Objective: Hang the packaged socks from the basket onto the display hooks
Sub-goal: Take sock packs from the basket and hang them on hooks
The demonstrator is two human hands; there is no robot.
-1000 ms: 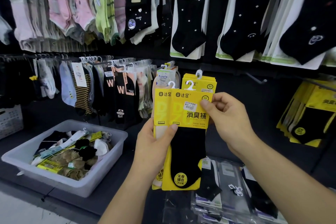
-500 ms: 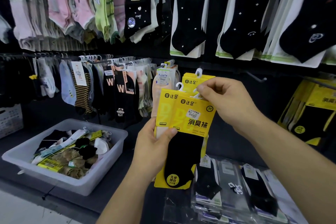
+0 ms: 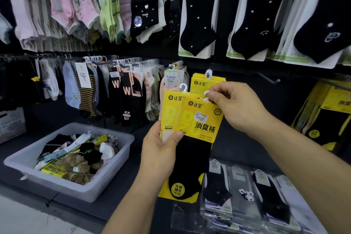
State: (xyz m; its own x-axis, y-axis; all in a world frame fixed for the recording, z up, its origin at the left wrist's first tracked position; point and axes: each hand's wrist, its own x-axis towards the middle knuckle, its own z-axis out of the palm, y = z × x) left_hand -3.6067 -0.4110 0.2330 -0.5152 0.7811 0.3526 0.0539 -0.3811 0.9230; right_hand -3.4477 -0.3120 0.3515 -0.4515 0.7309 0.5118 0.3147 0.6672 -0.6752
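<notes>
Item: yellow-carded sock pack, held up to the right of the basket and above its rim, second pack just behind. Likely light; card stiff, black sock limp, so best taken at the card and the white hanger tab. Left hand clamps both cards' lower edge, thumb in front; right hand apparently pinches the tab, which is partly hidden.

"达足", apparently "消臭袜", on yellow pack

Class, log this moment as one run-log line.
left hand: holds yellow sock packs | right hand: pinches front pack's hook | hung: not yet
</notes>
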